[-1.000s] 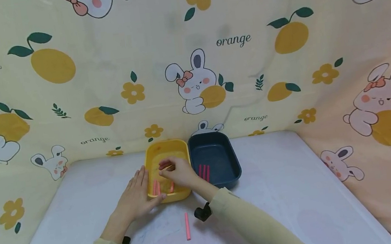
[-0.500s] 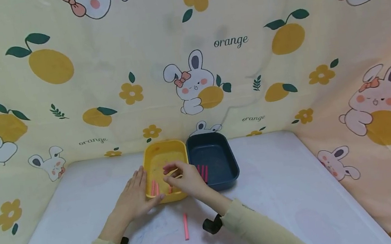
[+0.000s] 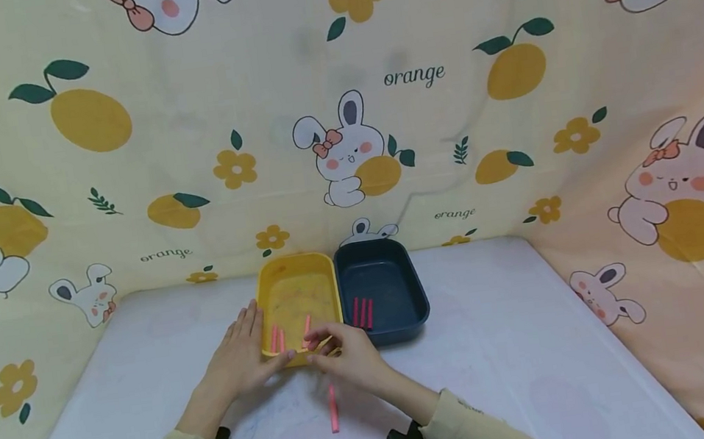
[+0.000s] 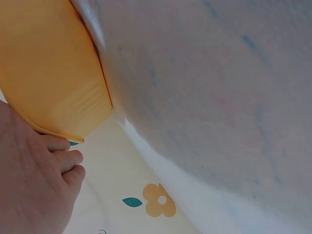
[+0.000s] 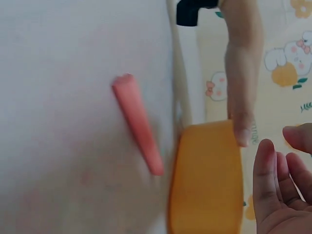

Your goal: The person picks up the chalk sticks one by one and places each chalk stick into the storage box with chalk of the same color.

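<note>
In the head view a yellow plastic box (image 3: 293,258) stands at the back of the table. Two pink sticks (image 3: 277,339) lie at its left front, and another pink stick (image 3: 307,327) leans at its right front. My left hand (image 3: 239,353) rests against the box's left side, fingers straight and thumb by the front rim. My right hand (image 3: 350,357) is over the right front corner, fingers loosely bent with nothing between them. Below it, a loose pink stick (image 3: 333,411) lies on the table; the right wrist view shows this thick stick (image 5: 139,126) blurred.
A dark blue box (image 3: 400,280) adjoins the yellow one on the right. Three deeper pink sticks (image 3: 363,313) lie in its left front. A white cloth (image 3: 509,347) covers the table, and a printed curtain (image 3: 179,123) hangs behind it.
My right hand has come out from over the inside of the yellow box, moving toward me to its front corner. My left hand has stayed on the box.
</note>
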`<state>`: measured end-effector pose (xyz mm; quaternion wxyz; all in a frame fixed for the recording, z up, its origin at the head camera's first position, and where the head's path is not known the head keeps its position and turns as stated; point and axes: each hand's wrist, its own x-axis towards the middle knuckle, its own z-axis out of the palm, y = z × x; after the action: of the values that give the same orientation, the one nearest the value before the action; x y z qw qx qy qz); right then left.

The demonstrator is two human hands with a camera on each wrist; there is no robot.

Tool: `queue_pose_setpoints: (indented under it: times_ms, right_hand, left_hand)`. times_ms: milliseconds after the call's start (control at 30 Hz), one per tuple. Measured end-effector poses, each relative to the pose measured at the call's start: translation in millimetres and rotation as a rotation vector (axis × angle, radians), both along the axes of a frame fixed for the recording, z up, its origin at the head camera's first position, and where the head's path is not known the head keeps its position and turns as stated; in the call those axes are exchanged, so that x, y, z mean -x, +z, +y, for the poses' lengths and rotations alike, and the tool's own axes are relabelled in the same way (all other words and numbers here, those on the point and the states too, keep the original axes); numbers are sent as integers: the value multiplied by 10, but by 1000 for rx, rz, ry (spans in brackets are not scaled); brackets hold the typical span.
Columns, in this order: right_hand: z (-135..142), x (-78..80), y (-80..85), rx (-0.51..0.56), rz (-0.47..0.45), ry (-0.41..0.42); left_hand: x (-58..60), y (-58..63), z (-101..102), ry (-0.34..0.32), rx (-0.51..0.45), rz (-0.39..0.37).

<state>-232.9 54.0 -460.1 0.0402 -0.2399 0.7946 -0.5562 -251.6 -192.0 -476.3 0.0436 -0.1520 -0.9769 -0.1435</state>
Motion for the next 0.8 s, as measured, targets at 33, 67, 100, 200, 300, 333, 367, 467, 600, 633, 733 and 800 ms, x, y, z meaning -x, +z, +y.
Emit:
queue_pose_setpoints:
  times_ms: [33, 67, 100, 200, 300, 333, 367, 467, 600, 633, 733, 800]
  right_hand:
    - [15, -18, -16, -2, -3, 4]
    - [29, -36, -33, -5, -8, 7]
    - [46, -56, -47, -5, -13, 12]
    - [94, -110, -93, -22, -17, 30]
    - [133, -155, -136, -51, -24, 43]
    - [143, -164, -151, -64, -27, 45]
    - [152, -171, -163, -74, -32, 46]
    - [175, -180, -196, -105, -57, 42]
    - [204, -181, -238, -135, -89, 48]
    - [212, -179, -247, -139, -94, 53]
    - [228, -168, -271, -176, -113, 63]
    - [235, -155, -287, -216, -119, 66]
  left_hand:
    - [1, 1, 0, -1, -1, 1]
    - [2, 3, -1, 0, -1, 0]
    - [3, 5, 1, -1, -1, 1]
    - [7, 6, 3, 2, -2, -10]
    - [11, -1, 1, 7, 4, -25]
    - [12, -4, -1, 8, 4, -27]
    - [11, -6, 0, 10, 4, -29]
    - [14, -14, 0, 18, 6, -41]
    - [19, -28, -4, 30, 6, -57]
    - [22, -30, -3, 30, 5, -56]
    - [20, -33, -7, 31, 5, -55]
    - [17, -31, -5, 28, 5, -54]
